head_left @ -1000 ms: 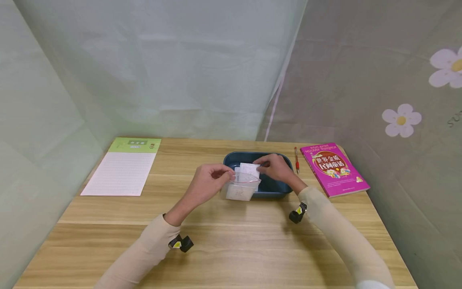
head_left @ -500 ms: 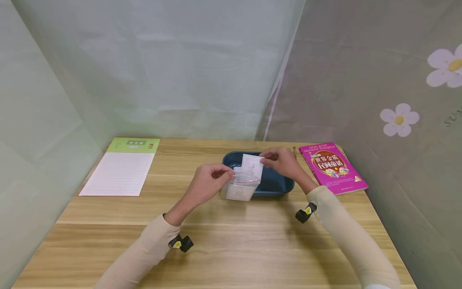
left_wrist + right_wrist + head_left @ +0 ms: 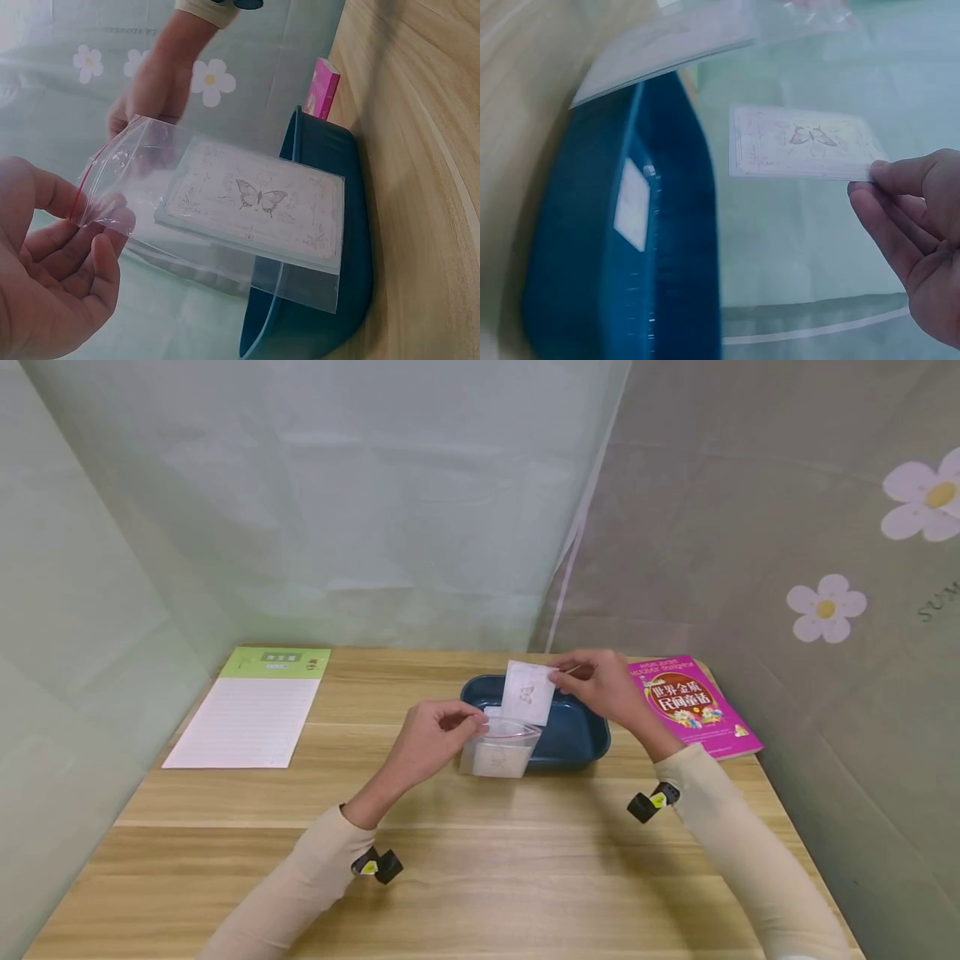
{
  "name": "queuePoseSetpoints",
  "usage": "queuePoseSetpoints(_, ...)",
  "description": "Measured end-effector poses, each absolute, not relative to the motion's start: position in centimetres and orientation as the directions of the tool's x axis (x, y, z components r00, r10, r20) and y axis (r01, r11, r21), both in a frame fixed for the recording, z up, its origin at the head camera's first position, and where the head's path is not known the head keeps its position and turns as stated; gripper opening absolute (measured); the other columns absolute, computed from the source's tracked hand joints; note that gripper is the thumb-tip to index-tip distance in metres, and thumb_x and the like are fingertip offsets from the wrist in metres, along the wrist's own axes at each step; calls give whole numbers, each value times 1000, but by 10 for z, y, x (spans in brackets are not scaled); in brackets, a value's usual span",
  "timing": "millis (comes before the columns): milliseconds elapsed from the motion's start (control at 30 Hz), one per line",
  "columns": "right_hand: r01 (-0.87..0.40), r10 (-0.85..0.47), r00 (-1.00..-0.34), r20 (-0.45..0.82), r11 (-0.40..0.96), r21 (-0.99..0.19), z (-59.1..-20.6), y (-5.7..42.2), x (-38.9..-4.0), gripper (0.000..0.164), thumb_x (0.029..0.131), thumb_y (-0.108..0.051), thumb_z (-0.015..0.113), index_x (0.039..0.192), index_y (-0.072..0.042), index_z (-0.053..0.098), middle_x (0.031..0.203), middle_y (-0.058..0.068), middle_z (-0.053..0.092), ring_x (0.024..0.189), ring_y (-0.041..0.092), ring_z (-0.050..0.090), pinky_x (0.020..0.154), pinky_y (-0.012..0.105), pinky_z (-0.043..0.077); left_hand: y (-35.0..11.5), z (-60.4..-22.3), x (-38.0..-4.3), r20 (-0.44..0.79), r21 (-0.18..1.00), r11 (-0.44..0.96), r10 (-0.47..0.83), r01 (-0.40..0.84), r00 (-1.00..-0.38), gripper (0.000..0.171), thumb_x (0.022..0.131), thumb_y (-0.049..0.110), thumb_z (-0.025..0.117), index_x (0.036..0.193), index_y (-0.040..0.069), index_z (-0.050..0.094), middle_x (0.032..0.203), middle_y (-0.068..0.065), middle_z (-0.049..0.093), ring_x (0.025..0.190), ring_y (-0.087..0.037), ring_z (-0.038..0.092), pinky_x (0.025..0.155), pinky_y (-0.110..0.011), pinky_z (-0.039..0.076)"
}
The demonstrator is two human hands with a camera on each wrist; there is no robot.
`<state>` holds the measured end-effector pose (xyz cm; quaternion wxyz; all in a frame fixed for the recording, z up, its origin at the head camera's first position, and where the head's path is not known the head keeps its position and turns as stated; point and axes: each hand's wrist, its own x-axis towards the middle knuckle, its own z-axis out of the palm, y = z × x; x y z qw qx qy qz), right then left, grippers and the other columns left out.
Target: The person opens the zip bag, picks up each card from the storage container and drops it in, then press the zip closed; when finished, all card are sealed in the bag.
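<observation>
My left hand (image 3: 431,739) pinches a clear zip bag (image 3: 502,758) by its red-lined top edge. Inside the bag, in the left wrist view, lies a stack of white cards (image 3: 259,199) printed with a butterfly. My right hand (image 3: 603,689) holds a white butterfly card (image 3: 806,142) by one corner between thumb and fingers. In the head view this card stands just behind the bag's mouth, over the dark blue tray (image 3: 573,745). The bag hangs at the tray's near left side. A small white piece (image 3: 633,202) shows within the tray in the right wrist view.
A lined writing pad (image 3: 247,718) with a green top lies on the wooden table (image 3: 480,877) at the left. To the right is a pink book (image 3: 693,706), partly behind my right hand. Cloth curtains (image 3: 390,510) surround the table.
My right hand has moved up and to the right with the card, which now shows more fully above the bag. My left hand and the bag have stayed nearly still.
</observation>
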<state>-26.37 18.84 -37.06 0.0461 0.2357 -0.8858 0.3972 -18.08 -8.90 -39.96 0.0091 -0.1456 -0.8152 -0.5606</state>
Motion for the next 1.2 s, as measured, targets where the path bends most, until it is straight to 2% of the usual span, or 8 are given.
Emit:
queuePoseSetpoints(267, -518, -378, -855, 356, 576, -632, -346, 189, -250, 20, 93, -16, 76, 111, -6, 78, 99, 11, 77, 79, 20, 74, 68, 26, 59, -88, -403, -181, 193, 911, 321, 222, 259, -956, 15, 98, 12, 65, 101, 8, 80, 92, -3, 77, 82, -18, 71, 69, -28, 55)
queuePoseSetpoints(467, -574, -384, -819, 427, 554, -603, -333, 190, -242, 19, 91, -13, 78, 108, -5, 78, 99, 12, 78, 83, 23, 76, 69, 16, 55, -88, -404, -182, 196, 901, 346, 215, 262, -957, 15, 98, 12, 66, 99, 9, 80, 89, -2, 76, 72, -20, 59, 58, -25, 44)
queuePoseSetpoints(667, -627, -395, -778, 489, 532, -569, -323, 189, -235, 18, 90, -10, 79, 107, -5, 78, 97, 10, 78, 79, 19, 75, 66, 16, 54, -86, -403, -182, 204, 900, 344, 214, 269, -955, 14, 98, 12, 66, 98, 11, 81, 88, -1, 75, 70, -20, 58, 56, -25, 43)
queuePoseSetpoints(867, -673, -388, -735, 557, 518, -528, -314, 187, -226, 16, 88, -7, 80, 104, -5, 79, 92, 8, 78, 72, 17, 73, 62, 16, 52, -86, -405, -183, 210, 901, 333, 223, 277, -952, 15, 98, 12, 66, 101, 6, 80, 90, -3, 76, 70, -19, 60, 57, -25, 45)
queuePoseSetpoints(1200, -704, -389, -702, 597, 504, -499, -307, 184, -215, 20, 85, -6, 82, 104, -5, 78, 91, 6, 78, 71, 14, 73, 63, 16, 53, -85, -404, -184, 210, 900, 335, 225, 278, -951, 15, 97, 12, 67, 101, 6, 80, 90, -2, 76, 71, -19, 62, 58, -25, 47)
